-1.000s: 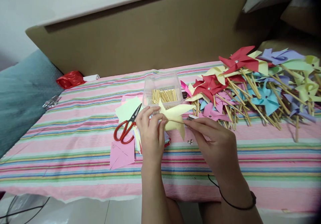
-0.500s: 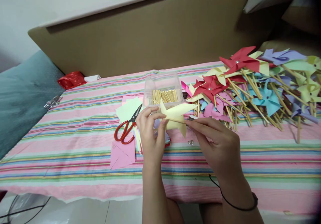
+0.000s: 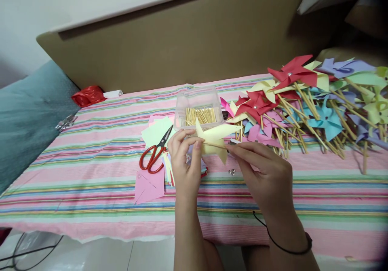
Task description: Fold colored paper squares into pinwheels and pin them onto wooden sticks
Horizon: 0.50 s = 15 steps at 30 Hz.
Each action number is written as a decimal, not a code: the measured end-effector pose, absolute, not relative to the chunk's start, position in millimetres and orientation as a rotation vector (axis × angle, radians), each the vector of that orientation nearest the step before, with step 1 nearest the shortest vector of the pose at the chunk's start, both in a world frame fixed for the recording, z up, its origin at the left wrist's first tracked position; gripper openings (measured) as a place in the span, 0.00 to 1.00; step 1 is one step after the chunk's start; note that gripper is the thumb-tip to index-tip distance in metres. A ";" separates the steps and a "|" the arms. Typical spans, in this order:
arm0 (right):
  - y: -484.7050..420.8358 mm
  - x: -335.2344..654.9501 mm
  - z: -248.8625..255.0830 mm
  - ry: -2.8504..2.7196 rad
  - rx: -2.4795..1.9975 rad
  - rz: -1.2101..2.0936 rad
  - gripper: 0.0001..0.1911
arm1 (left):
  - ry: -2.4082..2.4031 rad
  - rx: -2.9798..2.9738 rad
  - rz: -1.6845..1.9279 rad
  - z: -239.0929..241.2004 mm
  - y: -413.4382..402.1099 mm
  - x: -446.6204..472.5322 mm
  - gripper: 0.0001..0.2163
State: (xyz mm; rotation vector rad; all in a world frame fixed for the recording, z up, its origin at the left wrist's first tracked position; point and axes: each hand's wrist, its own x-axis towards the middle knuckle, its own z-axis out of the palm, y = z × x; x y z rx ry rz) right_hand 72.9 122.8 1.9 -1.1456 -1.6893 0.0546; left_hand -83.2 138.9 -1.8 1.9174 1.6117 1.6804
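Between my hands is a pale yellow paper pinwheel (image 3: 220,132) with a thin wooden stick (image 3: 216,145) lying across its near side. My left hand (image 3: 185,157) is closed at the pinwheel's left side, thumb and fingertips pinching the paper and the stick's left end. My right hand (image 3: 266,170) pinches the stick's other end between thumb and fingers. Just behind the pinwheel stands a clear plastic box (image 3: 178,111) of wooden sticks. Red-handled scissors (image 3: 154,155) lie left of my left hand, and a few small shiny bits (image 3: 232,172) rest below the pinwheel.
Finished pinwheels (image 3: 324,119) in several colours are heaped on the right. Pale green paper (image 3: 157,131) and pink paper (image 3: 149,187) lie near the scissors. A red plastic bag (image 3: 87,96) sits far left on the striped cloth (image 3: 91,174). A brown backrest (image 3: 169,40) rises behind.
The view has shifted slightly. My hands keep the same hold on the pinwheel and stick, with the left thumb slightly higher; nothing has been let go.
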 end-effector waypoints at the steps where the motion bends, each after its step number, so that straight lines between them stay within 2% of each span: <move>1: 123.0 72.7 1.7 -1.686 -1.147 0.060 0.12 | 1.609 1.915 1.677 -1.7 138.9 -82.9 0.05; 15: 123.2 74.1 1.0 -1.674 -1.094 0.121 0.12 | 1.568 1.874 1.709 -5.1 140.3 -84.7 0.02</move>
